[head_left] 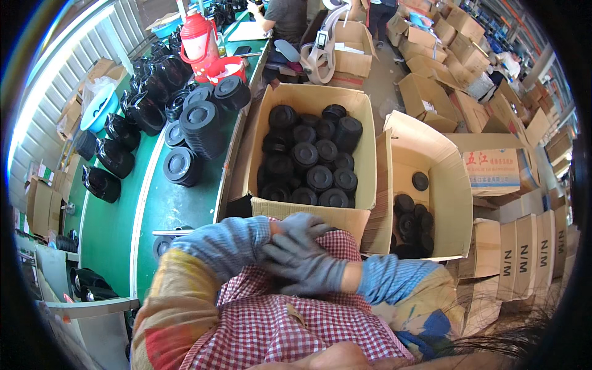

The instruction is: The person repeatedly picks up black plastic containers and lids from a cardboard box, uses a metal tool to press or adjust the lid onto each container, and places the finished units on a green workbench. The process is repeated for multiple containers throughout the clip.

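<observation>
In the head view, the open carton [308, 216] near the middle holds black round pieces [319, 177], crowded together with their flat ends mostly up; both hands are just short of its near side, in front of the checked apron [296, 330]; the left hand [311, 223], in a grey glove, is closer to the carton, and the right hand [305, 262], gloved alike, crosses over it, the two touching; the right fingers lie close together across the left hand, though I cannot tell whether they grip it; the left fingers are partly covered and blurred, so I cannot tell whether they are apart or closed.

Right of the carton, just beside it, a second carton [431, 139] has a few more black discs [407, 225] low inside; left of the carton runs a green work surface [105, 228], bearing a stack of black lids [202, 123] and, farther left, glossy black jugs [115, 157]; beyond the carton to the left are a red container [198, 43] and a red basin [228, 68]; beyond the carton's far side sits a person [288, 24].
</observation>
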